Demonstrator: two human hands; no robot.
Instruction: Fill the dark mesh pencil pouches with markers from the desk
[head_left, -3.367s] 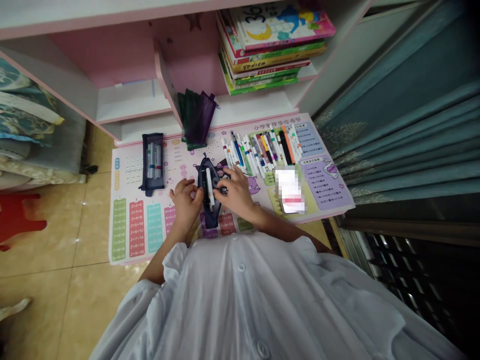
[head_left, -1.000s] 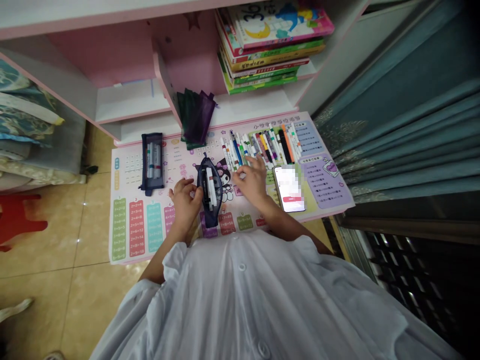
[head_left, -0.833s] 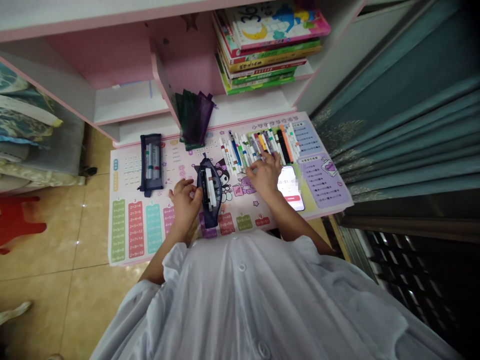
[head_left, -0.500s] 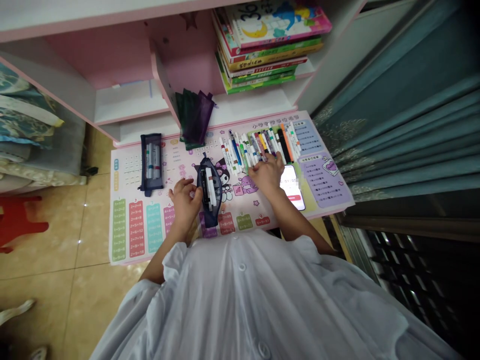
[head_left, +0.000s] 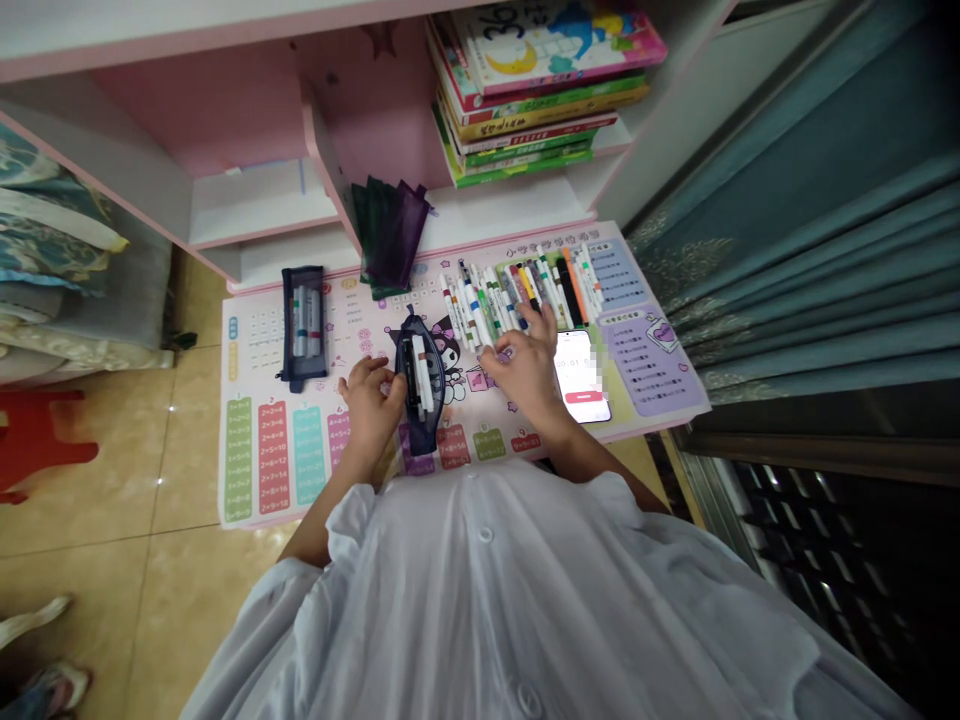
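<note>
My left hand (head_left: 371, 405) rests at the left side of an unzipped dark blue mesh pouch (head_left: 426, 437), its thumb against the edge and its fingers apart. White and black pens (head_left: 421, 375) lie inside the pouch. My right hand (head_left: 525, 370) hovers palm down at the near side of a row of markers (head_left: 480, 310), fingers spread and nothing visible in them. Its fingertips are close to the marker ends. A second mesh pouch (head_left: 304, 330) holding several markers lies to the left.
A lit phone (head_left: 581, 375) lies just right of my right hand. Dark green and purple mesh pouches (head_left: 394, 235) lie at the shelf edge. Stacked books (head_left: 532, 110) fill the right shelf. A red stool (head_left: 45, 440) stands left of the desk, and curtains (head_left: 817, 230) hang at right.
My right hand has shifted slightly left and toward me, uncovering more of the phone. The blue pen near the left of the row no longer shows. My left hand has hardly moved.
</note>
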